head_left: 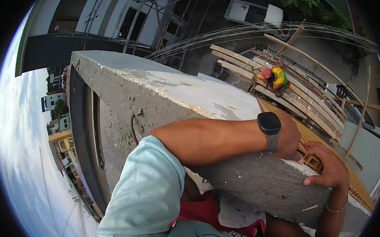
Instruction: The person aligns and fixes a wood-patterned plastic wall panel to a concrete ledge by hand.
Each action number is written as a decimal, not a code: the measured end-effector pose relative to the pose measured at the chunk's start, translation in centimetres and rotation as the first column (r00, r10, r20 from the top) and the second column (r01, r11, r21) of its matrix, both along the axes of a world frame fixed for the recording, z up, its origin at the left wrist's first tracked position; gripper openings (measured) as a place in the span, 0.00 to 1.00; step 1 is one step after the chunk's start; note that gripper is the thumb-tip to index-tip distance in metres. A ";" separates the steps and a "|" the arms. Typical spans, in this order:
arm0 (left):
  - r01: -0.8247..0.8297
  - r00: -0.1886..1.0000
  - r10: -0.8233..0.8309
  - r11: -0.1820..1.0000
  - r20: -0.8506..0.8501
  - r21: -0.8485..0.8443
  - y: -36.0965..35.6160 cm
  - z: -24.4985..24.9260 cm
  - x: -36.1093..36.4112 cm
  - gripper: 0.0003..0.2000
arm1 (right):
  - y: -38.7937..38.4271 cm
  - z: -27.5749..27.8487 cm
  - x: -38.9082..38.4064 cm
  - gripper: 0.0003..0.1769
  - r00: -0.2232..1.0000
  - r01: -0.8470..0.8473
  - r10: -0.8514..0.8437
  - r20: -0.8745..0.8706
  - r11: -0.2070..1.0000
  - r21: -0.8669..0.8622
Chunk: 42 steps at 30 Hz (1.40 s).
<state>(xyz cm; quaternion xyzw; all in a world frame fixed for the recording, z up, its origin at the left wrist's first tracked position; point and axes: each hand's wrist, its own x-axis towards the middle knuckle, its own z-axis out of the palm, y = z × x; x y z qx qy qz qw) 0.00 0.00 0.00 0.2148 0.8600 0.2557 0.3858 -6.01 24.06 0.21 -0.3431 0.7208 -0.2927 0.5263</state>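
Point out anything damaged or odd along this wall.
The wall's white face looks worn: its coating is patchy, with grey showing, and its edge is ragged. A dark bent rod also sticks out of the rough cement beside it.

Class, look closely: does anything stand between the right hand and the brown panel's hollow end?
Nothing visible does: the right hand is right at the brown panel's hollow end, with the left hand alongside rather than between.

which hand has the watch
The left hand: the black watch is strapped just behind it, while the right hand has a bracelet instead.
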 end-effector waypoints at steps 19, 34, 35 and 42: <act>-0.002 1.000 0.002 1.000 -0.022 -0.002 0.1 -0.1 0.1 0.35 | 0.5 -0.4 0.3 0.47 0.998 -0.005 0.002 -0.067 0.999 -0.044; 0.002 0.999 -0.002 1.000 -0.043 0.003 0.1 -0.1 0.1 0.35 | 0.4 -0.4 0.2 0.48 0.997 -0.019 0.017 -0.070 0.999 -0.033; 0.007 0.999 -0.007 1.000 -0.038 0.001 0.1 -0.1 0.1 0.35 | 0.5 -0.4 0.2 0.48 0.997 -0.019 0.017 -0.075 0.999 -0.034; 0.013 0.999 -0.013 1.000 -0.030 -0.003 0.1 0.0 0.1 0.35 | 0.3 -0.3 0.1 0.47 0.997 -0.025 0.022 -0.071 0.999 -0.041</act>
